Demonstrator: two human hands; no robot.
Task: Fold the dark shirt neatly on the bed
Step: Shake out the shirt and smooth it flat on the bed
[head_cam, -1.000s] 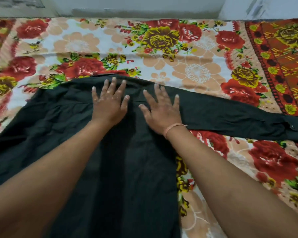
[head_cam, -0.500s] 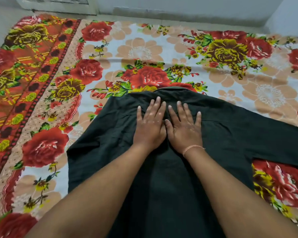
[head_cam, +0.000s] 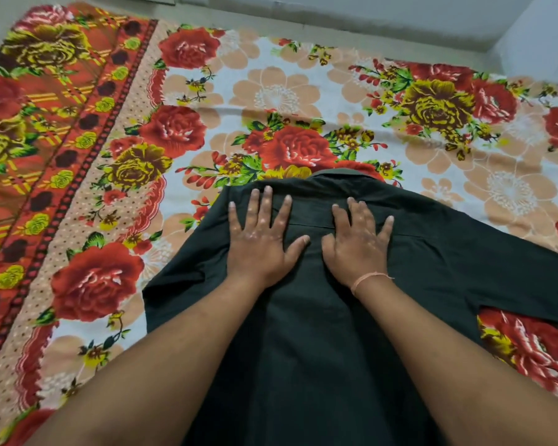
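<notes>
The dark shirt (head_cam: 306,342) lies flat, back side up, on the flowered bedsheet (head_cam: 271,94), its collar pointing away from me. My left hand (head_cam: 261,239) presses flat on the upper back of the shirt, fingers straight and spread. My right hand (head_cam: 358,243), with a thin orange thread at the wrist, presses flat beside it just below the collar. One sleeve runs off to the right edge of the view. The left side of the shirt lies bunched toward the left.
The bedsheet has red and yellow roses and an orange patterned border (head_cam: 45,130) on the left. A pale wall or floor strip (head_cam: 368,17) runs along the far edge of the bed.
My hands have moved apart on the shirt's upper back, fingers now spread. The view swung left from a second ago, so the right sleeve end is out of sight.
</notes>
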